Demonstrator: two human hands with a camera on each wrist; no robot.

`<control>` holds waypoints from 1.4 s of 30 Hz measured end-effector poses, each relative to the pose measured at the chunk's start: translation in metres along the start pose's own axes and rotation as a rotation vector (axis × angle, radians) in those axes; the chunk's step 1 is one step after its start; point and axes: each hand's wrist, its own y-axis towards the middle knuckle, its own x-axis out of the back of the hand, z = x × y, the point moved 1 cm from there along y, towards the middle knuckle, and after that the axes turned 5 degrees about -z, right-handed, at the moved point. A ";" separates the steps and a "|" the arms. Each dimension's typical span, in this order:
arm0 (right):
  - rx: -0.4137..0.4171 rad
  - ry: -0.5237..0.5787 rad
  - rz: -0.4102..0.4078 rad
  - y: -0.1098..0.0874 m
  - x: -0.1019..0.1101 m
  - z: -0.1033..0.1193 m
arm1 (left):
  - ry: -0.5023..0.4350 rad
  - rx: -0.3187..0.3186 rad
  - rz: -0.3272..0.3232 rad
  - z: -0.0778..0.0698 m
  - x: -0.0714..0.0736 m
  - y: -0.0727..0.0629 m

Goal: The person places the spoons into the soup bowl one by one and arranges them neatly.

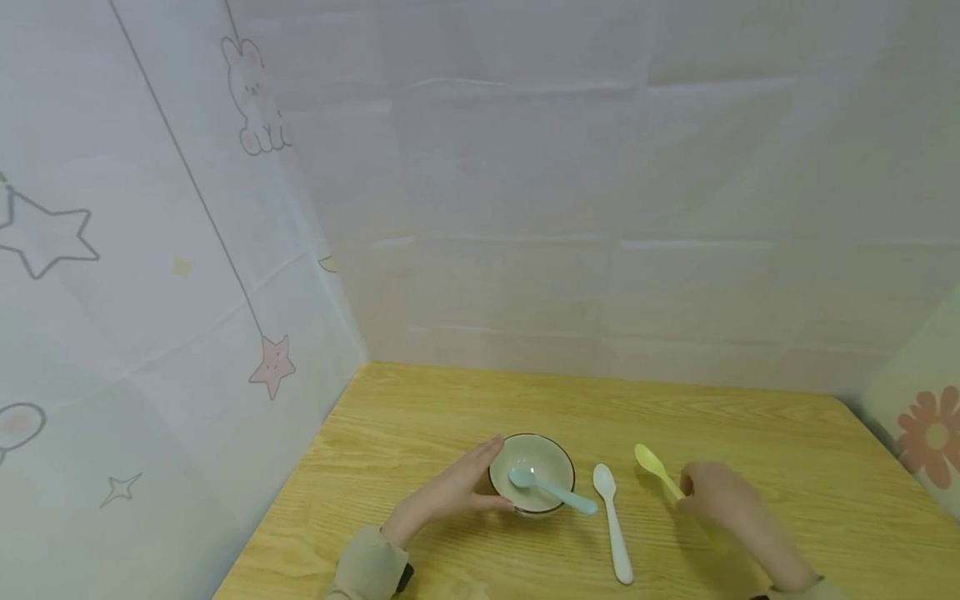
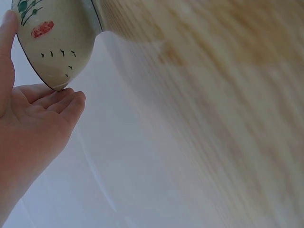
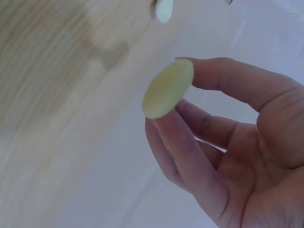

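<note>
My left hand [image 1: 459,485] grips a small cream bowl [image 1: 546,454] by its left side, thumb at the near rim and fingers at the far rim. The left wrist view shows the bowl's outside [image 2: 61,40], painted with a red flower and green leaves. Inside lies a light-blue spoon [image 1: 566,497], its handle sticking out over the right rim. To the right, my right hand [image 1: 718,497] pinches a yellow spoon [image 1: 652,463] between thumb and fingers, bowl end pointing away. Close up in the right wrist view is the handle's rounded end [image 3: 168,89].
A white spoon [image 1: 616,537] lies on the wooden table [image 1: 450,400] between the bowl and the yellow spoon. Pale cloth walls [image 1: 525,292] with printed stars and a rabbit stand behind and at the left; a printed flower [image 1: 933,435] shows at right.
</note>
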 end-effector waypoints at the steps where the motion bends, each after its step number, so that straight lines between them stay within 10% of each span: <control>1: 0.009 -0.014 0.001 0.001 0.002 0.000 | 0.000 -0.003 0.000 0.000 0.000 0.000; 42: 0.125 -0.100 0.060 0.027 0.047 0.064 | 0.036 -0.045 -0.017 0.003 -0.002 0.002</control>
